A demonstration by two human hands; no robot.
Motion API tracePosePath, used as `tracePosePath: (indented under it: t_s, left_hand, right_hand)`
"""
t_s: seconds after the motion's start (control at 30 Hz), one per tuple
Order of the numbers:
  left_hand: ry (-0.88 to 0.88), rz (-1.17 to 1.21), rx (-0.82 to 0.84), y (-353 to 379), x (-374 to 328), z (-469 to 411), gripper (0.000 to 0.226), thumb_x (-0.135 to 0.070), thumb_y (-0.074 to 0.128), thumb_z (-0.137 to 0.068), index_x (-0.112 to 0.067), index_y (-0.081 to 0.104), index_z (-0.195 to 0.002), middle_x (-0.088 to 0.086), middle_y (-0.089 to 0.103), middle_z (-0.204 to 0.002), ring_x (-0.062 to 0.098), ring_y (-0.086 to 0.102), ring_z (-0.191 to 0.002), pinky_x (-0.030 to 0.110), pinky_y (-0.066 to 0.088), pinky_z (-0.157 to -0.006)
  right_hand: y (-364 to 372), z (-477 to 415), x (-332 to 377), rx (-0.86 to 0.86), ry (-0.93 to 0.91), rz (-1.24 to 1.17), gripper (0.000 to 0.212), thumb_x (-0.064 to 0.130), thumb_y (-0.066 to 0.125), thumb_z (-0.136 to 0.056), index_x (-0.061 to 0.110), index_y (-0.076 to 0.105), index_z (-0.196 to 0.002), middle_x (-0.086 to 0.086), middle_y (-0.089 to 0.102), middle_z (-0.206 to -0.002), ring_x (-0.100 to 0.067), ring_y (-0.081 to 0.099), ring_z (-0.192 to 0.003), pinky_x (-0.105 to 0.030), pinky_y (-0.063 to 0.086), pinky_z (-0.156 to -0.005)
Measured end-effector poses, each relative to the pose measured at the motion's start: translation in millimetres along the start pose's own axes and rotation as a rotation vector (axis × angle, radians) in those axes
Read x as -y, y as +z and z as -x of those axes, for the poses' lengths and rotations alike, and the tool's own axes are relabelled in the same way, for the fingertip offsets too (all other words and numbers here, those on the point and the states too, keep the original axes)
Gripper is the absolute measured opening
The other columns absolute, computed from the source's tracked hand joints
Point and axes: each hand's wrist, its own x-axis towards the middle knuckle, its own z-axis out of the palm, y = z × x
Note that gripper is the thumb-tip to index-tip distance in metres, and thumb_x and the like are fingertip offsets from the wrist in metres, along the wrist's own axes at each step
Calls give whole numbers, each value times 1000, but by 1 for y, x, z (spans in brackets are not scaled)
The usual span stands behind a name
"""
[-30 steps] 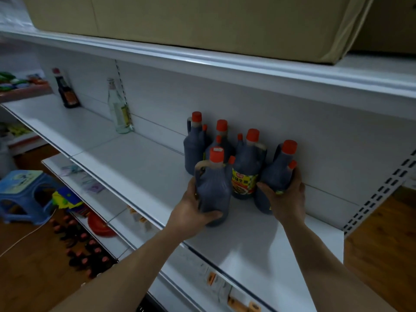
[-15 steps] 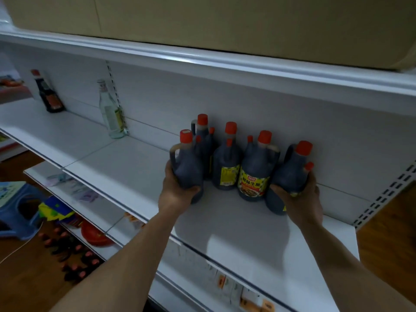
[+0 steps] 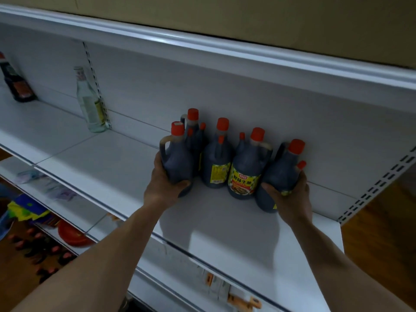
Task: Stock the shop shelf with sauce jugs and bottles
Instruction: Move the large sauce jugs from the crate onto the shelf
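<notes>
Several dark sauce jugs with orange caps stand in a cluster at the back of the white shelf point(image 3: 225, 226). My left hand point(image 3: 164, 185) grips the leftmost jug point(image 3: 176, 161) around its lower body. My right hand point(image 3: 290, 199) grips the rightmost jug point(image 3: 279, 174) from the front and right. Between them stand a jug with a yellow label point(image 3: 246, 174) and another jug point(image 3: 216, 163); one more jug point(image 3: 192, 129) sits behind the left one. Small orange-capped bottles are strapped to the jugs.
A clear glass bottle point(image 3: 90, 102) and a dark bottle point(image 3: 15, 84) stand farther left on the same shelf. A cardboard box point(image 3: 247, 16) sits on the shelf above. Lower shelves hold packets and a red dish point(image 3: 72, 235). Dark bottles point(image 3: 42, 255) lie on the wooden floor.
My left hand slid its jug from the front of the cluster to the left end and back beside the others. My right hand stayed on the rightmost jug.
</notes>
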Motion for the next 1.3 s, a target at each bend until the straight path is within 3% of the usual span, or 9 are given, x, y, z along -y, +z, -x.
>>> tracePosePath:
  t_s: [0.17,0.33,0.4,0.5,0.6,0.83,1.0,1.13,1.3]
  left_hand:
    - [9,29,-6,1,0,-1,111,-18,84,-69,-28,8,-149,2,50,-137,24,53,-118,33,44,-87]
    - [-57,166,-34,8,-5,8,98,-3,88,-58,-17,31,-137,1,51,-122,22,54,-112,40,49,-92]
    - [-61,151,-63,5,-11,15,105,-16,91,-52,-20,31,-138,-3,47,-127,18,49,-116,39,47,-95]
    - [-191,126,-152,0,-24,29,106,-21,85,-70,-14,18,-151,7,32,-152,27,39,-134,43,41,-105]
    - [-233,187,-175,-2,-31,53,93,-25,78,-79,-14,20,-150,11,32,-152,30,39,-135,41,42,-103]
    - [-198,259,-77,-17,-45,115,66,-35,71,-84,-17,41,-140,-4,52,-123,15,55,-105,33,46,-87]
    - [-232,269,-6,-25,-40,162,57,-45,69,-83,-21,50,-131,-3,61,-118,18,62,-106,37,51,-88]
    - [-274,204,117,-26,-32,219,57,-51,67,-82,-22,52,-130,-2,62,-118,18,62,-105,32,51,-83]
    - [-323,49,363,-27,-13,298,68,-61,61,-81,-24,46,-137,-2,57,-125,18,56,-109,30,43,-87]
  right_hand:
    - [-1,1,-2,-10,-23,1,106,47,80,-70,24,18,-152,-12,39,-147,-38,46,-128,-48,48,-89]
    - [-2,-2,-7,-1,-43,13,105,50,79,-70,26,17,-151,-14,41,-143,-38,47,-125,-46,47,-88]
    - [-3,-3,-8,13,-50,4,105,51,78,-70,27,16,-151,-14,41,-143,-39,47,-125,-46,47,-89]
    - [-6,-3,-10,39,-69,-8,107,49,80,-70,27,14,-152,-15,39,-145,-39,46,-126,-48,46,-92]
    - [-10,0,-14,90,-43,-26,110,47,79,-71,24,9,-153,-15,33,-150,-40,43,-130,-49,44,-97]
    - [-29,35,-22,108,-44,-3,90,44,73,-79,14,26,-148,-19,40,-144,-41,44,-126,-45,42,-95]
    - [-43,70,-10,157,-83,35,65,44,65,-86,12,43,-138,-22,51,-132,-44,52,-115,-41,43,-86]
    - [-48,118,-6,222,-127,-45,57,54,59,-84,19,53,-128,-10,61,-120,-34,58,-110,-33,38,-78]
    - [-51,184,-17,293,-176,-42,54,47,57,-91,19,49,-137,2,54,-137,-13,58,-107,-27,37,-89]
